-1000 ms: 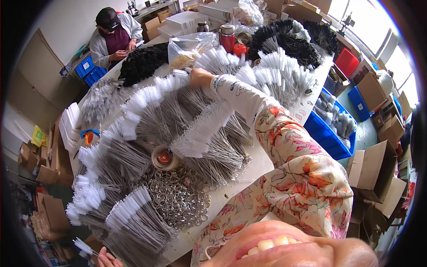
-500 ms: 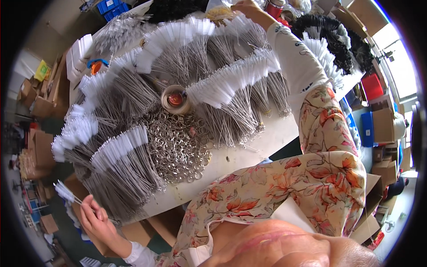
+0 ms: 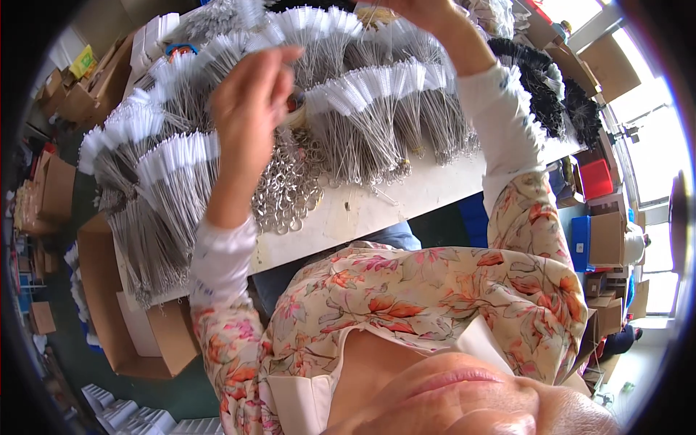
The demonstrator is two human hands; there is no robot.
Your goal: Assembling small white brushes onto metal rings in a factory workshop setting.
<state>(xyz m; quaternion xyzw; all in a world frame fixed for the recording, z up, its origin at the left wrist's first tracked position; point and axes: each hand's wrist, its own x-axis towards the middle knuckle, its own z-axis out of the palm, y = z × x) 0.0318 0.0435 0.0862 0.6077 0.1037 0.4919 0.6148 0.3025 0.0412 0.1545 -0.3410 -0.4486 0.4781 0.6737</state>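
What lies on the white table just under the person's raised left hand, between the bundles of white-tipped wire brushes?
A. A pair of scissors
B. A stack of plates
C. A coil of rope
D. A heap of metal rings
D: below the raised left hand, a heap of silvery metal rings lies on the white table, between the fanned bundles of white-tipped wire brushes.

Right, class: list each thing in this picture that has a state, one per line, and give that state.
Left hand: raised above the brushes, fingers curled, pinching nothing visible.
Right hand: raised at the top edge, partly cut off.
White-tipped wire brushes: fanned in overlapping rows.
Metal rings: heaped loose.
Cardboard box: open.
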